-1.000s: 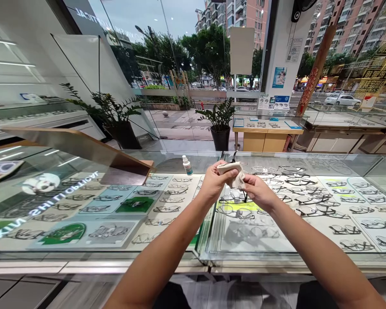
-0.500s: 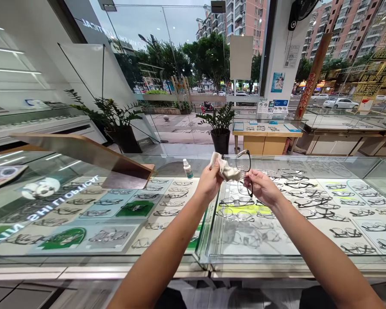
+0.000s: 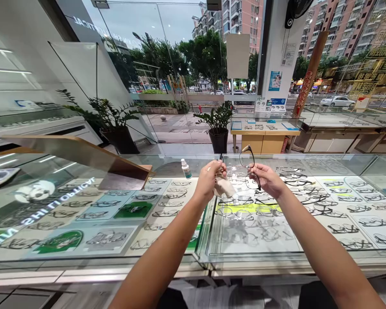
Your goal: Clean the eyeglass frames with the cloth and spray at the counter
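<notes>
My left hand [image 3: 209, 177] is closed around a crumpled cream cleaning cloth [image 3: 224, 187], which hangs below the fingers. A pair of dark-framed eyeglasses [image 3: 252, 165] is pinched near its middle by my right hand [image 3: 267, 180]. The glasses stand on end, one lens above the other, a little to the right of the cloth and apart from it. Both hands are over the glass display counter [image 3: 209, 257]. Beyond my left hand, a small white spray bottle [image 3: 186, 169] with a teal label stands on the counter.
Rows of eyeglasses [image 3: 321, 199] lie in the display under the glass. A wooden-edged mirror or stand [image 3: 83, 154] leans over the left counter. Potted plants [image 3: 217, 128] stand behind the counter, before the window.
My left hand has drawn the cloth down and away from the glasses, and its fingers have curled more tightly around it. The glasses have shifted slightly right in my right hand.
</notes>
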### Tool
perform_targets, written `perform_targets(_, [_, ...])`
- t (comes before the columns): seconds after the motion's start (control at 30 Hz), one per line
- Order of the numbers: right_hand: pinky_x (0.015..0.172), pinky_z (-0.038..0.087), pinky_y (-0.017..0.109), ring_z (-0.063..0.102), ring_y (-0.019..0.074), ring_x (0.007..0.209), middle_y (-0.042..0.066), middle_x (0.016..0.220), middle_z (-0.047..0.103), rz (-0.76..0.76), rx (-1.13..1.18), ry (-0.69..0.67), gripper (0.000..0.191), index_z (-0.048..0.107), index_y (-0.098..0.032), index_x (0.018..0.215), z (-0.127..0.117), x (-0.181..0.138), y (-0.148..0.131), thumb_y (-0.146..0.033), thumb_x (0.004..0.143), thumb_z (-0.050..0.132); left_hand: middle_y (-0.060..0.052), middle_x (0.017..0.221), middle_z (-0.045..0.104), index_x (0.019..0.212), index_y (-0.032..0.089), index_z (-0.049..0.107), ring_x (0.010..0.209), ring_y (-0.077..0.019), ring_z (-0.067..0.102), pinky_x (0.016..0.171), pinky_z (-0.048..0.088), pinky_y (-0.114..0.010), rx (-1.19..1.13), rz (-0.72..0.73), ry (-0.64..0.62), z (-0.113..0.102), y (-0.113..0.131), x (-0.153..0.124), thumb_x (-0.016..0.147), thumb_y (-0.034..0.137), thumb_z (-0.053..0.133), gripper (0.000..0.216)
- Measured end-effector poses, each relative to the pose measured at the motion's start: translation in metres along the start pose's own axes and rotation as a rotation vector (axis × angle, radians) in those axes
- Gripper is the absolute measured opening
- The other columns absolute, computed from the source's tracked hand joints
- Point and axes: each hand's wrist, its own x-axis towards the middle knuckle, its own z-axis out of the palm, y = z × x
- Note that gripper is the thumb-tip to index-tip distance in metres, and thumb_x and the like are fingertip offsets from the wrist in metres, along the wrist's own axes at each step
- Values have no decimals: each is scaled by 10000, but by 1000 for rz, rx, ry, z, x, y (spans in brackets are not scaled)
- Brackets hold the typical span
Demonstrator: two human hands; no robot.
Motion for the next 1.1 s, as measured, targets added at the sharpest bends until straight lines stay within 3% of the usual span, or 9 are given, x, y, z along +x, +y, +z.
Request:
perform_targets(0.13, [866,466,318,626,172,924,39,920,717,11,-37,-34,327,738,-207,781,-3,1,-1,-444,667,934,35,727,575,898,208,635,522,-82,413,499,318,-219,178,170,-6,0,-6,-1,799,311,700,157])
perform_targets(0.23, [893,468,327,642,179,914,33,866,719,20,-58,-60,345,740,-207,781,-4,0,-2,-466,662,934,-34,935,637,929,209,706,765,-148,567,663,448,-265,465,442,33,-1,-9,-4,849,201,603,130])
perform_targets(0.33, [891,467,326,639,174,875,30,828,699,36,-81,-105,359,740,-196,769,-5,-1,-4,-478,661,933,-65,971,643,907,210,716,963,-215,604,843,489,-342,631,613,13,-2,-10,-7,909,188,527,189])
perform_targets(0.43, [879,474,331,633,170,834,39,836,685,69,-79,-153,366,728,-183,742,-6,-2,-5,-476,658,930,-64,975,577,1018,225,712,954,-223,576,843,505,-362,713,700,53,-3,-12,-10,898,225,574,183])
perform_targets(0.53, [828,479,317,625,166,810,41,822,675,83,-64,-174,383,706,-178,718,-8,-2,-4,-488,663,925,-72,1081,471,1259,249,644,1008,-232,525,806,530,-355,769,790,59,-5,-16,-12,794,240,682,467])
perform_targets(0.67, [698,465,288,601,161,748,55,779,689,112,-107,-214,404,686,-175,715,-11,0,-3,-517,688,899,-101,1218,429,1419,242,536,1138,-267,506,945,530,-421,874,917,-89,-7,-18,-11,754,369,786,722])
perform_targets(0.8, [639,460,285,570,156,681,53,763,704,116,-155,-251,384,678,-190,729,-12,0,-2,-528,730,859,-132,1313,492,1367,238,556,1235,-308,533,1049,493,-470,939,933,-145,-6,-18,-10,760,501,826,715])
perform_targets(1.1, [722,483,308,613,175,720,44,719,706,116,-178,-256,336,703,-187,743,-7,-3,-6,-487,729,854,-132,1246,664,1279,235,623,1190,-315,615,1022,497,-460,856,834,-163,-4,-17,-10,760,464,839,608])
